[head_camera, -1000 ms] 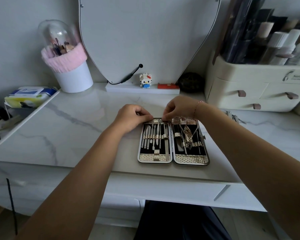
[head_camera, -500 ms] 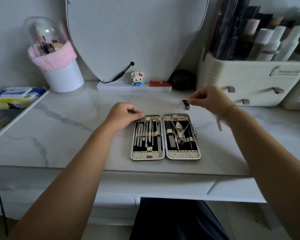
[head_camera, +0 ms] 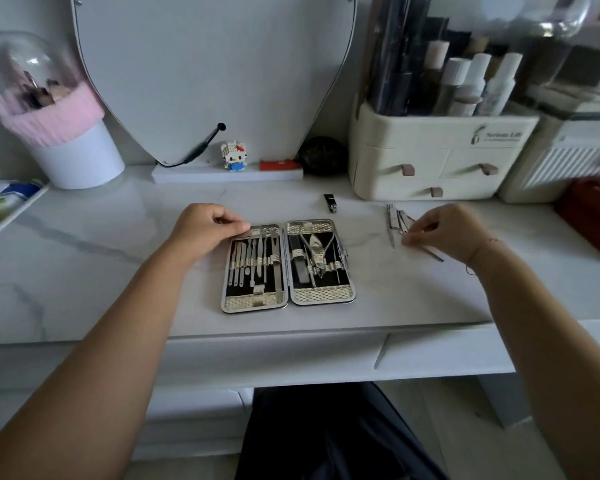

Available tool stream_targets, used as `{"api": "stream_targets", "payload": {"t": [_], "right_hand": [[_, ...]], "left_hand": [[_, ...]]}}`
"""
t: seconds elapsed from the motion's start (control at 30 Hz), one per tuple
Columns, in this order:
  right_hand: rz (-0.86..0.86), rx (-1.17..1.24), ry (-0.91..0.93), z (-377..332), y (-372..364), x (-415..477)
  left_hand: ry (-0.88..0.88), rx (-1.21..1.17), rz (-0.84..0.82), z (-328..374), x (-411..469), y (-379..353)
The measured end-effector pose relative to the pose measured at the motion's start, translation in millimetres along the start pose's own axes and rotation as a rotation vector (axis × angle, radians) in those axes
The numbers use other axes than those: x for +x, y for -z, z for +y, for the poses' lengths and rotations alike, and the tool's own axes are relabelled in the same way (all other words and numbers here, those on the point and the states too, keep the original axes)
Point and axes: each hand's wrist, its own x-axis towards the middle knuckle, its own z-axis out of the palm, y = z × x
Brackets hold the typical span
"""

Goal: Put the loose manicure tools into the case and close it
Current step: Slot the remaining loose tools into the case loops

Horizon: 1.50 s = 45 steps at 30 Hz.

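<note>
marble [head_camera: 371,271] gap beside case [head_camera: 321,295], organizer [head_camera: 430,161] behind

On the counter [head_camera: 118,233] we see a white cup [head_camera: 80,161] with a pink knit band at far left, a mirror [head_camera: 215,64] behind, a cat figurine [head_camera: 233,156] and red box [head_camera: 280,165] on its base, and a cream drawer organizer [head_camera: 426,133] holding bottles [head_camera: 464,81] at right.

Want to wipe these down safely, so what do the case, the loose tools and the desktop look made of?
Case: likely metal frame, from its bright rim; matte black lining, perhaps fabric or leatherette, with pale gold woven-look bands. Tools: polished steel, by their silver shine. Desktop: glossy white with grey veins, marble or an imitation; cannot tell which.
</note>
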Motion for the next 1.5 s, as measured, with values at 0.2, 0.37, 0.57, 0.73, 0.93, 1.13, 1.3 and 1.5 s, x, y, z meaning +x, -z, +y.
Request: {"api": "stream_targets", "payload": {"t": [0.2,0.37,0.57,0.73,0.93,1.13,1.3,1.5], "right_hand": [[-0.026,0.000,-0.008,-1,-4,-2],[-0.101,-0.133,0.002,-8,-2,-2],[-0.107,-0.138,0.036,-20,0,-8],[-0.181,0.365,0.074,-54,-11,-4],[-0.294,0.720,-0.006,-85,-36,11],[-0.237,0.725,-0.041,-87,-50,14],[-0.138,0.718,-0.025,-91,-54,8],[-0.103,0.809,-0.105,-92,-59,8]], "left_hand": [[0.014,0.011,0.012,2,-3,-1],[0.021,0.008,0.012,5,-4,-1],[0.016,-0.004,0.006,3,-3,0],[0.033,-0.034,0.000,2,-2,0],[0.030,-0.043,-0.007,2,-2,1],[0.034,-0.044,-0.008,0,0,1],[0.048,-0.059,-0.006,-1,0,2],[0.047,-0.067,-0.005,-1,0,1]]}}
